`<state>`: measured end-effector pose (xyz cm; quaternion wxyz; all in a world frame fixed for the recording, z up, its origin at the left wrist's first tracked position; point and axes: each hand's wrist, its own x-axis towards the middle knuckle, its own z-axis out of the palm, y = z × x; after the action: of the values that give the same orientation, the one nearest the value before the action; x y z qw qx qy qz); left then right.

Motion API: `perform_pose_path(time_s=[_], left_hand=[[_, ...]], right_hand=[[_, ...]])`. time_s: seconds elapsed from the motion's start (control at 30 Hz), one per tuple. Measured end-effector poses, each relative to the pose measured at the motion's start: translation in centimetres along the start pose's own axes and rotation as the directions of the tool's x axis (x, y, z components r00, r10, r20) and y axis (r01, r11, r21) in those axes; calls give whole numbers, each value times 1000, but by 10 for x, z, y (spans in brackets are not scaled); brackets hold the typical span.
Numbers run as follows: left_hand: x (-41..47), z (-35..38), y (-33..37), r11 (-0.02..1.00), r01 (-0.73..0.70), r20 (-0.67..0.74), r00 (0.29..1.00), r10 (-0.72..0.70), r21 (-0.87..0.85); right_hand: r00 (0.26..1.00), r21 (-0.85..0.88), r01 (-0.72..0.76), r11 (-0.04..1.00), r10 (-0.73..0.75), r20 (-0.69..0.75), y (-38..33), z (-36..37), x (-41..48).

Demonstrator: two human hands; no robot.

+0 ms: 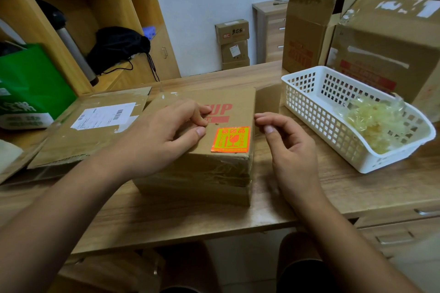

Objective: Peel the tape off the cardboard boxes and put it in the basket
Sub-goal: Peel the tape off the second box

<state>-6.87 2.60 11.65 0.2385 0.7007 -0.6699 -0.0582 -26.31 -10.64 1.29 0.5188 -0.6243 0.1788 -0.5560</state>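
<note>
Scratching tape (170, 97) on box (239, 100) top | left hand (162, 134) fingers curled, pinch unclear | right hand (291, 150) loosely curled, right of box, nearer basket (307, 112)

The cardboard box (202, 162) is brown, with red lettering and an orange sticker (230, 139) printed in lime green on top. Right of the box, a white grid-pattern basket (307, 104) holds pale yellow tape (373, 123). Left of it, a bag (33, 83) is green with white print. The table (190, 221) is light wood-grain.
</note>
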Motion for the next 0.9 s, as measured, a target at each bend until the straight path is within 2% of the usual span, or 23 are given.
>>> perform_pose_path(time_s=[0.3, 0.5, 0.6, 0.9], left_hand=[[1, 1, 0, 1000, 1, -8, 1000, -1, -10], [1, 1, -1, 1000, 4, -11, 1000, -4, -18], [1, 1, -1, 1000, 7, -9, 1000, -7, -16], [1, 1, -2, 1000, 8, -6, 1000, -8, -3]], right_hand=[[999, -20, -17, 1000, 17, 40, 3, -2, 0], [1000, 28, -3, 1000, 3, -19, 3, -2, -1], [1000, 36, 5, 999, -5, 0, 3, 0, 0], [999, -30, -26, 999, 27, 29, 2, 0, -2]])
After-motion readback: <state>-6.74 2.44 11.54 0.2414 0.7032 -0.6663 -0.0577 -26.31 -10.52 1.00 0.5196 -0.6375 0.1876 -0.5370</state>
